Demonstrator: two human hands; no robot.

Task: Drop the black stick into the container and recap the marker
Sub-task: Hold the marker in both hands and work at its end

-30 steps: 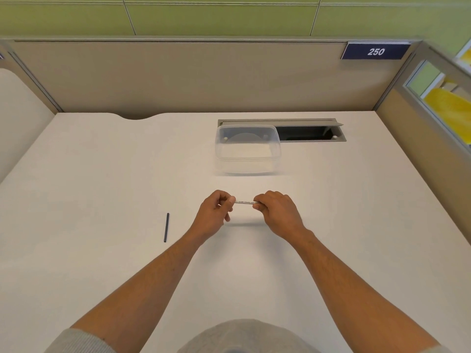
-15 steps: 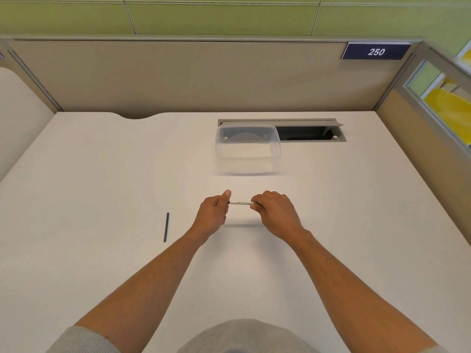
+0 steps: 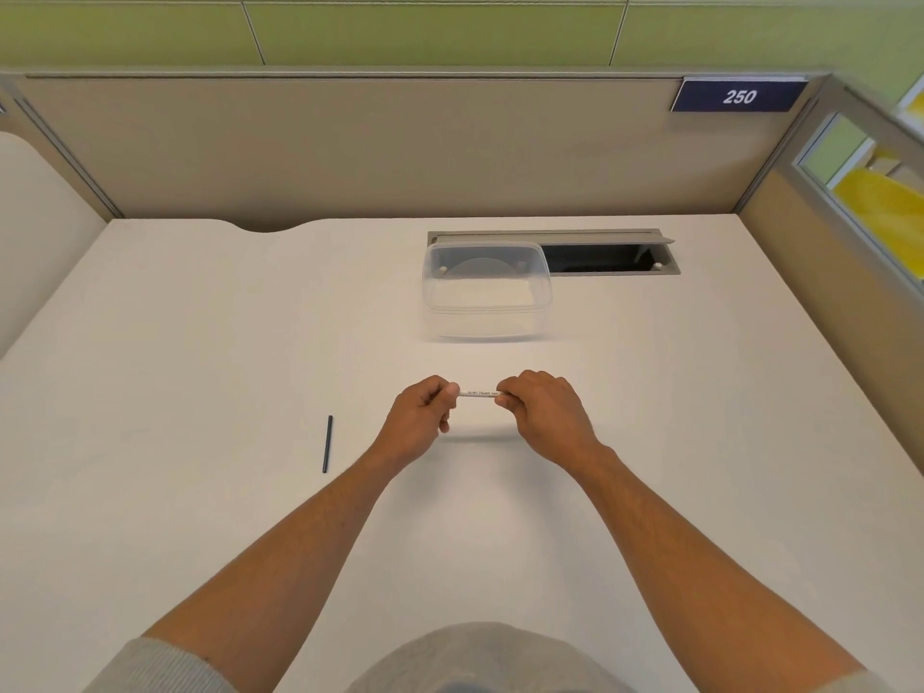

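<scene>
A plain white surface is boxed in by beige partition walls, with green wall panels above and a blue sign reading 250 at the far right. A cable slot is cut into the far side. One clear container is set just in front of that slot, partly over its left end. One black stick is left lying flat, well to the left of the hands. One marker is held level between two hands — left hand fingers closed around one end, right hand fingers closed around the other. The cap can't be made out.
</scene>
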